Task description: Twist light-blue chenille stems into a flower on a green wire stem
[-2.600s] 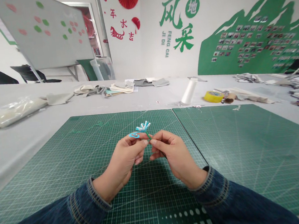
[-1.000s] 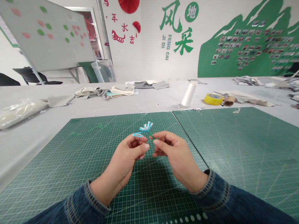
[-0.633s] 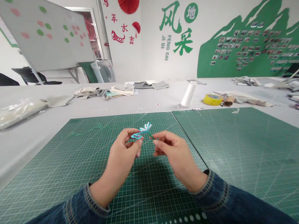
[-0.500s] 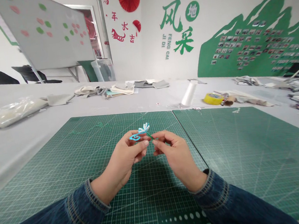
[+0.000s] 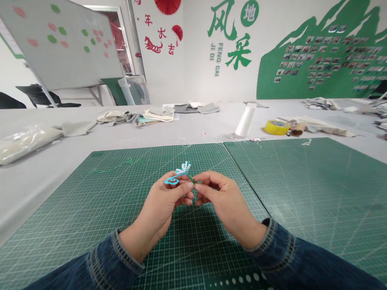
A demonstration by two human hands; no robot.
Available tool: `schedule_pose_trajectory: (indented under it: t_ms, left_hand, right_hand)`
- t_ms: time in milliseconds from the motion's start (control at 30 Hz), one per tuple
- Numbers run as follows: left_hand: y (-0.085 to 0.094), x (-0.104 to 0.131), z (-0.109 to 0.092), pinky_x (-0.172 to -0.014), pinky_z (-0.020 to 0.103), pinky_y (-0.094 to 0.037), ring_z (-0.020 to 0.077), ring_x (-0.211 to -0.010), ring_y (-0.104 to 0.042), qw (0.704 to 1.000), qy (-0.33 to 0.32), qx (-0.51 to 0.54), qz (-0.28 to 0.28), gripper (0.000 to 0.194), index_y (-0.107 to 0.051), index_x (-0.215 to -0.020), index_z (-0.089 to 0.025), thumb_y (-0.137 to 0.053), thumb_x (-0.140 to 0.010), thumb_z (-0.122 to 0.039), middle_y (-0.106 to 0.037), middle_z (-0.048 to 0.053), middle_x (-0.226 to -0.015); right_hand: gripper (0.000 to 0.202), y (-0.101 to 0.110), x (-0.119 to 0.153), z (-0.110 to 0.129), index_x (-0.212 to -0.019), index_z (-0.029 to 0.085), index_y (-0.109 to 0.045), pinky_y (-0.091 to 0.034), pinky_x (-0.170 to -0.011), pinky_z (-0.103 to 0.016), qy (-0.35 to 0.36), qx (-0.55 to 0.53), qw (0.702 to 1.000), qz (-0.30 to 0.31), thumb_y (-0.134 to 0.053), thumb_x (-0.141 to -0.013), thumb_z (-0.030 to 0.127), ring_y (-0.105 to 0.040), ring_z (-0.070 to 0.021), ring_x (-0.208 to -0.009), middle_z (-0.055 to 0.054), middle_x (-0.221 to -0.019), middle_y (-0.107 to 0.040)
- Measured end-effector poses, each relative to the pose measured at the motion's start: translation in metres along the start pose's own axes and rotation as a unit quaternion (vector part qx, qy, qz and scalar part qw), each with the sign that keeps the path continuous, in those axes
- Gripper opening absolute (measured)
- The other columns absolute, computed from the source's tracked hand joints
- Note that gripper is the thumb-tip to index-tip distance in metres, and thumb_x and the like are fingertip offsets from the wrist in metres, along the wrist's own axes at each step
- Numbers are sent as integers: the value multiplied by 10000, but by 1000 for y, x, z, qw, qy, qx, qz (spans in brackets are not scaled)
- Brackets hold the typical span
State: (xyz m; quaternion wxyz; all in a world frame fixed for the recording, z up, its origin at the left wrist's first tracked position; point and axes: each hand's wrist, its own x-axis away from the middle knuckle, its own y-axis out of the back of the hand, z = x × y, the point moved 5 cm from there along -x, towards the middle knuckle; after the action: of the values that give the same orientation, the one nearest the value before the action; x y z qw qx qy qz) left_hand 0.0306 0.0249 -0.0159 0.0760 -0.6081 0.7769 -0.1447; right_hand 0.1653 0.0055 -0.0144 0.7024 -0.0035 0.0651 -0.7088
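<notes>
A small craft flower (image 5: 183, 168) with white and light-blue petals is held up between my hands, above a green cutting mat (image 5: 134, 272). A light-blue looped, cloud-like piece (image 5: 171, 181) juts from its left side. Its green stem (image 5: 191, 178) slants down to the right into my fingertips. My left hand (image 5: 166, 195) is closed, thumb and fingers pinching the flower near its stem. The thumb and forefinger of my right hand (image 5: 222, 197) pinch the lower stem. The two thumbs almost meet, and the stem's end is partly hidden by the fingers.
A second cutting mat (image 5: 343, 202) lies to the right. Farther back are a white cone of thread (image 5: 245, 120), a yellow tape roll (image 5: 276, 127), folded cloth pieces (image 5: 158, 115) and a plastic-wrapped bundle (image 5: 18, 144). Green thread scraps (image 5: 132, 161) lie on the near mat.
The flower has moved slightly left and down, and its green stem shows more. My right hand has shifted a little left, closer to my left hand.
</notes>
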Motion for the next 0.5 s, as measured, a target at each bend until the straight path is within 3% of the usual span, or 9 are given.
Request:
schedule_pose_trajectory:
  t_ms: [333,500]
  left_hand:
    - [-3,1,-4,-515,225,-400,94,-546,-502,999,-2,-46,8,169,-642,-835,-150,-744,-718,-217,-567,-38,-635]
    - [9,-6,-3,-639,271,-418,137,-653,-559,976,-40,-209,-45,83,-678,-807,-167,-692,-728,-188,-635,0,-718]
  right_hand:
    - [132,3,-1,-4,-907,209,-694,-549,-574,-288,3,-10,1000,-10,-683,-786,260,-606,-136,-583,31,-667,-623]
    - [119,6,-3,-3,-864,205,-705,-545,-577,-272,-8,-57,998,-31,-715,-753,246,-571,-119,-579,43,-635,-587]
